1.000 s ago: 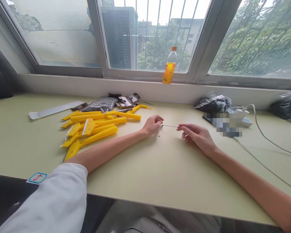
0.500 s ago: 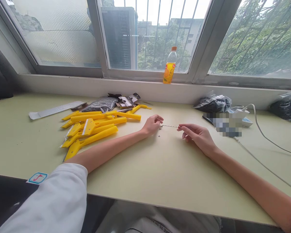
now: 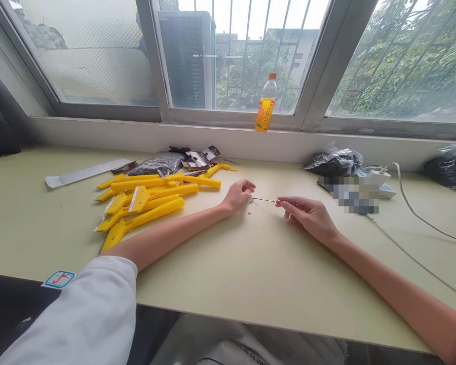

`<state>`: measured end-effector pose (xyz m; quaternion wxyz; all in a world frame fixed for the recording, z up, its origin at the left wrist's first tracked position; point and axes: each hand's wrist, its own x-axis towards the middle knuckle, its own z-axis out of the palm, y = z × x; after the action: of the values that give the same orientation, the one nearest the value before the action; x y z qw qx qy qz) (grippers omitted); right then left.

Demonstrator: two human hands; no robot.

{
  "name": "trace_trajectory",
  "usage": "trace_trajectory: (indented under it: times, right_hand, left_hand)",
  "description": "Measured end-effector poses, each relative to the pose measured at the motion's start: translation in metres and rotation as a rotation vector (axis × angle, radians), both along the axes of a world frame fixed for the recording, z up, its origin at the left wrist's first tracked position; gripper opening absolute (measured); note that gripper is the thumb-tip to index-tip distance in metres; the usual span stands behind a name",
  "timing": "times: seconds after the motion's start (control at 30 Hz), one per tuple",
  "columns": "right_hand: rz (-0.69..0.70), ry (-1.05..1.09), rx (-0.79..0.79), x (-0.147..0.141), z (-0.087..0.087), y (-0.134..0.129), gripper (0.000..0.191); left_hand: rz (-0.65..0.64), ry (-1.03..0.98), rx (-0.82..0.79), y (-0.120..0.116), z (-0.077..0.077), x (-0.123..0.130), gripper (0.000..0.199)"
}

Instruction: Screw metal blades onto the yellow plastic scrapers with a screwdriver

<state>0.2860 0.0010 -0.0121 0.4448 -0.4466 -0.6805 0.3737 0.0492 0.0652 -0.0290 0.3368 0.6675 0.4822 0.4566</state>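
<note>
My right hand (image 3: 307,213) pinches one end of a thin metal rod (image 3: 265,199) between thumb and fingertips; I cannot tell what tool or part the rod is. It points left, and its far end meets a tiny metal piece (image 3: 251,199) at the fingertips of my left hand (image 3: 240,195). That hand is closed in a pinch over the table, its fingers partly hiding what they hold. Just below it, a small nut-like metal piece (image 3: 250,213) lies on the tabletop. Several yellow scrapers (image 3: 155,205) with flat blades lie in a pile left of my left hand.
Behind the scrapers lie a dark plastic bag (image 3: 161,163) and black-and-white packaging (image 3: 199,158). An orange-capped drink bottle (image 3: 265,109) stands on the window ledge. At the right are bagged black items (image 3: 336,162), a white charger (image 3: 378,177) and cables (image 3: 406,203).
My right hand has shifted slightly left and the rod's right end sits a little lower. The left hand has hardly moved.
</note>
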Motion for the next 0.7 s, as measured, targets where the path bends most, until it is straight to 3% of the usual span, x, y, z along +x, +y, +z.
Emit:
trace_trajectory:
  times: [0.47,0.7]
  right_hand:
    - [0.023,-0.048,-0.027,0.0018,-0.0027,-0.0011,0.044]
    - [0.005,-0.193,0.038,0.0024,-0.0004,-0.002,0.042]
  left_hand:
    - [-0.01,0.048,0.007,0.0019,-0.0018,0.0007,0.024]
    - [-0.014,0.074,-0.013,0.0019,-0.0015,0.0003,0.027]
